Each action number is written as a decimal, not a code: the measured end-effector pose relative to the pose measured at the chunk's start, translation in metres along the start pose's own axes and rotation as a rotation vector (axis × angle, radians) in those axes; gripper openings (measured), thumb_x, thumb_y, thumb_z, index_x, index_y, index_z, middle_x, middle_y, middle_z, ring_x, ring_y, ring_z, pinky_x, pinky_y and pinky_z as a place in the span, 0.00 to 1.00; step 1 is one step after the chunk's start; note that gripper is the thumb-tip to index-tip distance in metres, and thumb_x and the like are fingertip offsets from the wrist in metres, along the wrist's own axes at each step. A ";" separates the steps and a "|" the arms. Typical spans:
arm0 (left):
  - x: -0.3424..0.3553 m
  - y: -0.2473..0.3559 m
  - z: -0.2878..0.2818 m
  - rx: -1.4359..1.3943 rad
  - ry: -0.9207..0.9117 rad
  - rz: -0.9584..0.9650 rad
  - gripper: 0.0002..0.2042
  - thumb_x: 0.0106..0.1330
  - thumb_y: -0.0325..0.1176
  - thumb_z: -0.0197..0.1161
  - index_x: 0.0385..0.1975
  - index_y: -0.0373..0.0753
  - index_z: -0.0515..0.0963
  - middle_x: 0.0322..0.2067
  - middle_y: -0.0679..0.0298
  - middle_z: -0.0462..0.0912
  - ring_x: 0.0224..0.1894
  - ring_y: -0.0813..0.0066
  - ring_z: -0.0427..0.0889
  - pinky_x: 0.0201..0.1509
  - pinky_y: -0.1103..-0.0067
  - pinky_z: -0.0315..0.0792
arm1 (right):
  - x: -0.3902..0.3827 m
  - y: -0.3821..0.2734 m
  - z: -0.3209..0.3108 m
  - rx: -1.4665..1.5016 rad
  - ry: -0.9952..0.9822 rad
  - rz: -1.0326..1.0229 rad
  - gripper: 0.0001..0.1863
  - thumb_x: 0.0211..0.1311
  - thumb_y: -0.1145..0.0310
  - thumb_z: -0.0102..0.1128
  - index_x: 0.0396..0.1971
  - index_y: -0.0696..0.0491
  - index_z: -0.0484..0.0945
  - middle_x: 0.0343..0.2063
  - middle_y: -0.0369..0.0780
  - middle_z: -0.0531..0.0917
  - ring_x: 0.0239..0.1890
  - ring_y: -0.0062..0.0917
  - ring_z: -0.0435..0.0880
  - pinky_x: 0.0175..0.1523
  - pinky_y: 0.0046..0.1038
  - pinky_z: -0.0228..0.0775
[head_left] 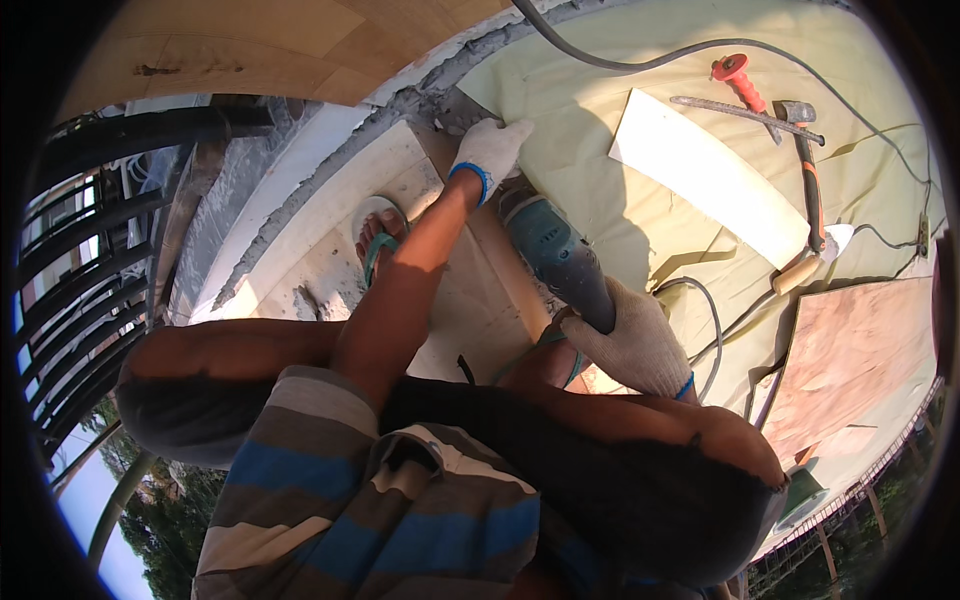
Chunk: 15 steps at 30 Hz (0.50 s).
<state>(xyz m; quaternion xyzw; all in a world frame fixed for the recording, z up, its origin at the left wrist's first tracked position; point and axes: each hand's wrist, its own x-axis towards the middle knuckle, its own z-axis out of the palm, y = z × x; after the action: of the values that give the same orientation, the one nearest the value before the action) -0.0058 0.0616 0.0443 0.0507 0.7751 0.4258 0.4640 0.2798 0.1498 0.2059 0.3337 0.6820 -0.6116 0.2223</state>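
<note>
My right hand (638, 345), in a pale knit glove with a blue cuff, is wrapped round the dark rear grip of a teal power tool, apparently an angle grinder (548, 245). Its head points away from me, beside the brown edge of a large pale tile (465, 275). Any disc is hidden. Past the tool's head, my gloved left hand (493, 148) rests by the tile's far corner, at the edge of a pale green sheet (570, 130). One finger stretches to the right; the others are partly hidden, and I see nothing held.
On the sheet lie a long white tile piece (705, 175), a red-gripped chisel (742, 85), a metal bar (745, 116), a hammer (808, 170) and a wood-handled trowel (805, 270). A cable (690, 50) crosses the sheet. Dark railings (90, 260) stand left; a reddish board (850, 350) lies right.
</note>
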 end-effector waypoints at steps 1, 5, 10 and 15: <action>-0.005 0.006 0.001 0.010 -0.007 0.032 0.30 0.76 0.53 0.70 0.61 0.28 0.83 0.55 0.54 0.90 0.56 0.61 0.90 0.55 0.66 0.84 | -0.001 0.002 0.001 -0.015 -0.017 -0.013 0.25 0.65 0.55 0.74 0.53 0.58 0.86 0.38 0.52 0.93 0.45 0.46 0.95 0.54 0.43 0.85; -0.024 0.029 0.025 -0.206 -0.227 -0.076 0.26 0.80 0.53 0.68 0.59 0.33 0.83 0.50 0.60 0.89 0.52 0.65 0.91 0.58 0.66 0.88 | -0.003 0.006 0.004 -0.065 -0.051 -0.055 0.26 0.65 0.56 0.74 0.56 0.58 0.86 0.39 0.54 0.93 0.47 0.49 0.95 0.55 0.44 0.85; -0.028 0.054 0.051 -0.380 -0.525 -0.146 0.25 0.82 0.51 0.66 0.61 0.34 0.82 0.55 0.60 0.88 0.58 0.65 0.88 0.66 0.67 0.85 | -0.004 0.006 0.009 -0.146 -0.033 -0.086 0.27 0.65 0.56 0.73 0.57 0.58 0.85 0.38 0.53 0.93 0.46 0.48 0.95 0.54 0.44 0.86; -0.022 0.064 0.081 0.457 -0.514 0.506 0.31 0.78 0.50 0.70 0.71 0.34 0.78 0.58 0.51 0.88 0.67 0.58 0.85 0.74 0.69 0.77 | -0.007 0.005 0.012 -0.063 0.001 -0.114 0.26 0.66 0.54 0.72 0.53 0.60 0.85 0.34 0.52 0.92 0.42 0.46 0.96 0.52 0.42 0.86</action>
<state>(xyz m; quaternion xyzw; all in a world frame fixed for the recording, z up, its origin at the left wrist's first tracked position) 0.0483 0.1415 0.0870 0.4453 0.6718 0.3169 0.4999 0.2870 0.1366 0.2055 0.2872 0.7191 -0.6013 0.1972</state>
